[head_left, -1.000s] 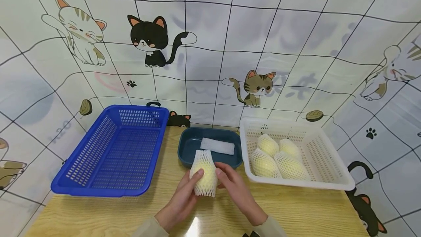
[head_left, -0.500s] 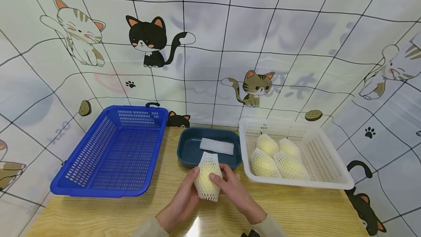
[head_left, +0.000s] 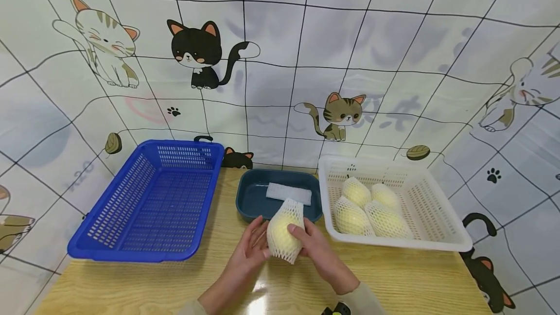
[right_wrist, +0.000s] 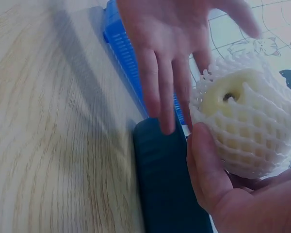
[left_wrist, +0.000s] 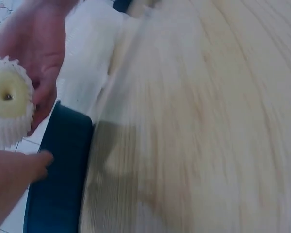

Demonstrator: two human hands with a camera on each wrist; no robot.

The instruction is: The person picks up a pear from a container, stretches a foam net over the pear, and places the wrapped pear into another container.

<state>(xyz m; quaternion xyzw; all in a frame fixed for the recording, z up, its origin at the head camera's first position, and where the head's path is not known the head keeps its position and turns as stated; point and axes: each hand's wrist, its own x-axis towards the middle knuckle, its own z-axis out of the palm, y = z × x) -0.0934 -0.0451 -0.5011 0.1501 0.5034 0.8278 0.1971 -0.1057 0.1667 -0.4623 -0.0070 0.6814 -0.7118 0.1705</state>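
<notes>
A pale yellow pear (head_left: pixel 283 237) in a white foam net sits in my right hand (head_left: pixel 323 254), thumb across its front. In the right wrist view the pear (right_wrist: pixel 247 121) shows its dark, hollow end through the open end of the net, and my right hand (right_wrist: pixel 233 194) grips it from below. My left hand (head_left: pixel 247 254) is just left of the pear with its fingers extended; in the right wrist view the left hand (right_wrist: pixel 167 34) has straight fingers. Whether its thumb touches the net is unclear. The left wrist view shows only part of the left hand (left_wrist: pixel 12 177).
Behind the hands is a dark teal tray (head_left: pixel 251 198) with a folded white foam net (head_left: pixel 288 193). A blue basket (head_left: pixel 203 208) stands at left. At right, a white basket (head_left: pixel 433 208) holds several netted pears (head_left: pixel 387 220). The wooden table (head_left: pixel 393 281) extends in front.
My right hand came to the pear and took hold of it. The left hand released its grip and spread its fingers. The pear moved slightly right and tilted.
</notes>
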